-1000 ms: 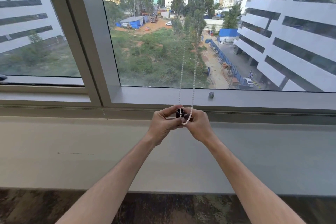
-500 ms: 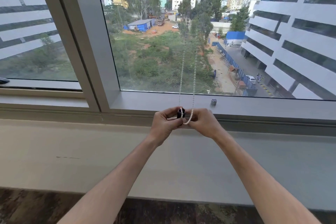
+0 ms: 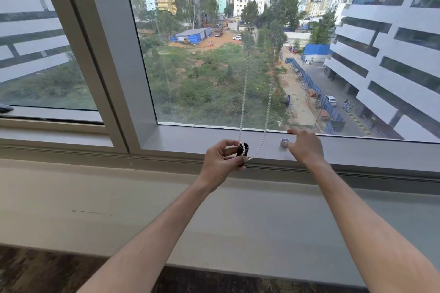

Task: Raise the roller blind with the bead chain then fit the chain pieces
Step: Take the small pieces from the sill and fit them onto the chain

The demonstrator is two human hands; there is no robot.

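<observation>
A white bead chain (image 3: 267, 112) hangs as a loop before the window (image 3: 214, 66). Its bottom wraps a small black piece (image 3: 242, 151), which my left hand (image 3: 221, 162) pinches above the sill (image 3: 166, 209). My right hand (image 3: 306, 147), fingers loose, reaches a small silver piece (image 3: 284, 142) on the window frame (image 3: 357, 152).

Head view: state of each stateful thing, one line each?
White bead chain: hangs as a loop, its bottom wrapped on the dark piece.
Dark cylindrical chain piece: held upright, off the frame.
Small silver cap piece: sitting on the window frame, not yet picked up.
Left hand: grips the dark piece.
Right hand: fingers relaxed, reaching at the silver cap, holding nothing.
</observation>
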